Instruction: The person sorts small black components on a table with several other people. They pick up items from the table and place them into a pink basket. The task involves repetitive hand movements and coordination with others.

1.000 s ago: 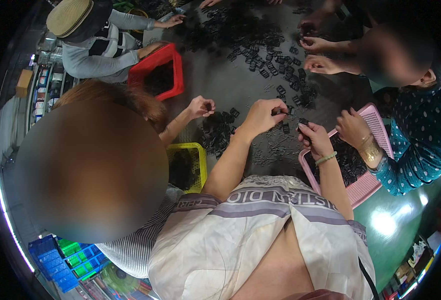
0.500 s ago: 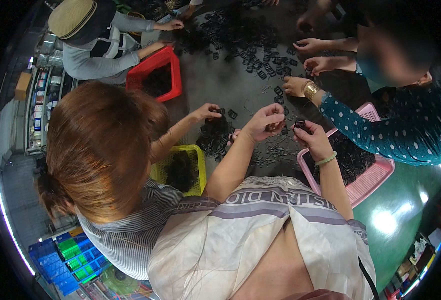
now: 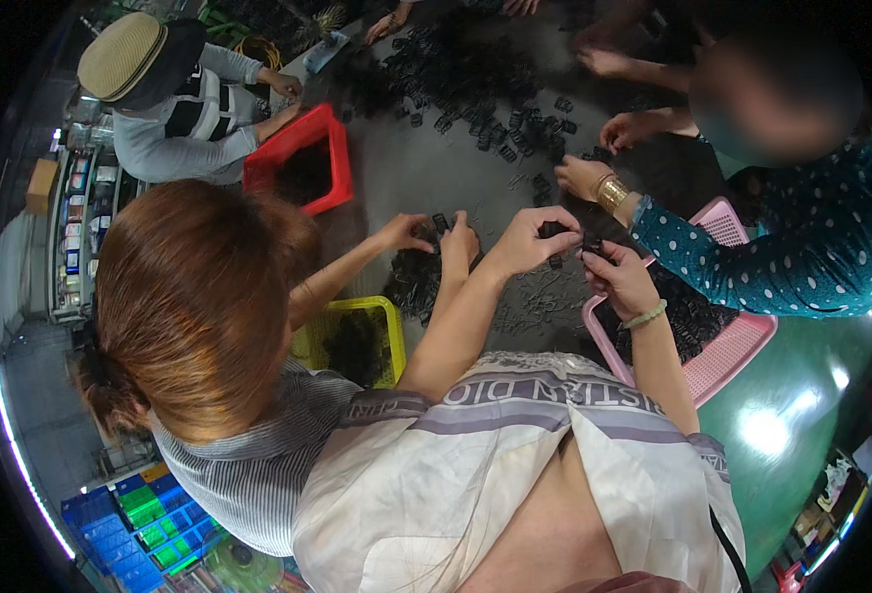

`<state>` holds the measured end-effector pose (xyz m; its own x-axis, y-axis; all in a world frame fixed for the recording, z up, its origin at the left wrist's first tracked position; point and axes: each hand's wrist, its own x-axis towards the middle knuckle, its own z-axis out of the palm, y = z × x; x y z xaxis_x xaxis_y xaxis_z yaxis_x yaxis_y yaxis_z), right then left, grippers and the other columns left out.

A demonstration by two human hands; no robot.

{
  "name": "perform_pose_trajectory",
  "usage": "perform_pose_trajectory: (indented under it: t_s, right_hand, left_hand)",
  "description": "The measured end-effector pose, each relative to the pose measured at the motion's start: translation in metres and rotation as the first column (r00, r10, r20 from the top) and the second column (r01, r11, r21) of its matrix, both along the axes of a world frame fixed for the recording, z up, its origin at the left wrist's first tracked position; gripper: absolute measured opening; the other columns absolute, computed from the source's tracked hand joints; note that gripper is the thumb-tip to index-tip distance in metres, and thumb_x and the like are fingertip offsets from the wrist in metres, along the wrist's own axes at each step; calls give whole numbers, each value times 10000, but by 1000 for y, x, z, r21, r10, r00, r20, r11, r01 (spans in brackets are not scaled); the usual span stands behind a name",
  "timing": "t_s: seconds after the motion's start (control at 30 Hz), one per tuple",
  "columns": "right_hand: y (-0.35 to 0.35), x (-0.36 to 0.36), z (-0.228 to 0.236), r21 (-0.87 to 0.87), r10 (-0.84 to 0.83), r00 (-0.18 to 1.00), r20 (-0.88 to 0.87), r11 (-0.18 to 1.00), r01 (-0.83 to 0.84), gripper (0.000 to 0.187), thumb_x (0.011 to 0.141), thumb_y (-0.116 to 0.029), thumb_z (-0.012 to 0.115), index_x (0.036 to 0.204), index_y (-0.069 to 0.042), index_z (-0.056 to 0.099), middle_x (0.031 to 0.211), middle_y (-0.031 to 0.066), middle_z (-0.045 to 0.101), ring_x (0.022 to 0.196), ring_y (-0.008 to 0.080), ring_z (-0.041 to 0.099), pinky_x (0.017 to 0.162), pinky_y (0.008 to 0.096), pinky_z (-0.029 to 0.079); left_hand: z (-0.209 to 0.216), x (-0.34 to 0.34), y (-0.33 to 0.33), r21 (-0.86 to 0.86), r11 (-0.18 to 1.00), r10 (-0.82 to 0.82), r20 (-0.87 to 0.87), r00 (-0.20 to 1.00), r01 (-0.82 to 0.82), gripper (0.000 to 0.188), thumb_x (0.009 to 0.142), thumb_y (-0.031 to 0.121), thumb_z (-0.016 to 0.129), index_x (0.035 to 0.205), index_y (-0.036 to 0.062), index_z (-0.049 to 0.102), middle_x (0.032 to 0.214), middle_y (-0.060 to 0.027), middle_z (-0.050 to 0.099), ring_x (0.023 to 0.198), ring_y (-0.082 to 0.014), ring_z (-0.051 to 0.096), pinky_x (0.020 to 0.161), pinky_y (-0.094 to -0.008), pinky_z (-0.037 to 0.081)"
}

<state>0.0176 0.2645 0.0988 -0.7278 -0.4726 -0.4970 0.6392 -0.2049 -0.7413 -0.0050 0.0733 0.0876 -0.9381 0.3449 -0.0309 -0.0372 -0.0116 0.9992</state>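
Observation:
My right hand (image 3: 622,280) pinches a small black plastic piece (image 3: 594,247) between thumb and fingers over the table's near edge. Close against it is my left hand (image 3: 533,240), its thumb and fingertips pressed together at the piece's left end. Something dark shows between those left fingers, too small and shaded to name. Below both hands, thin clear or grey slivers (image 3: 544,296) lie scattered on the dark tabletop (image 3: 381,148). Beyond them spreads a big heap of similar black pieces (image 3: 505,128).
A pink basket (image 3: 720,376) of black pieces stands by my right forearm. To the left are a yellow basket (image 3: 396,341) and a red basket (image 3: 340,158). A co-worker's hands (image 3: 458,240) work beside my left forearm; a braceleted hand (image 3: 584,178) is just ahead on the right.
My left hand has come right and now meets my right hand at the black piece. The left neighbour's second hand has risen into view. The far-left person's hands have drawn back.

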Motion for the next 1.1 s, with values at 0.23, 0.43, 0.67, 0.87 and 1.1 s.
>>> perform_pose_trajectory:
  t_s: [0.23,0.43,0.67,0.87,1.1]
  right_hand:
    - [0,1,4,-177,-192,955,226,956,234,124,830,-148,625,901,-56,581,638,-19,541,502,38,446,449,161,326]
    - [-7,-5,-1,102,-342,939,35,936,337,134,805,-150,659,860,-62,574,639,-11,556,491,34,452,430,160,330]
    - [-27,-9,-13,53,-460,888,3,887,460,137,805,-149,660,854,-48,583,661,8,584,493,37,459,435,163,337]
    - [-23,-9,-15,34,-448,894,-3,893,448,147,818,-146,645,876,-24,587,688,33,609,503,43,476,440,166,348]
    - [-12,-7,-11,30,-442,892,-91,895,446,124,830,-111,621,910,-17,603,689,37,608,521,39,489,451,160,352]
  left_hand:
    - [3,5,22,-17,985,163,-211,964,-171,79,761,2,631,836,13,611,734,-34,622,643,-76,554,569,-213,430]
    - [-5,7,28,-102,928,282,-435,855,-358,121,739,-9,640,855,19,619,762,-74,632,665,-125,590,602,-237,455]
    - [-27,10,35,-20,854,477,-368,798,-520,107,745,-5,649,846,21,625,758,-68,633,661,-102,583,593,-229,452]
    - [-22,0,20,-111,871,319,-615,722,-479,171,698,-36,652,846,44,623,715,-92,609,611,-199,595,553,-267,454]
    - [-19,6,35,-30,874,409,-493,768,-484,124,755,-27,646,861,31,617,705,-33,616,599,-76,546,523,-228,431]
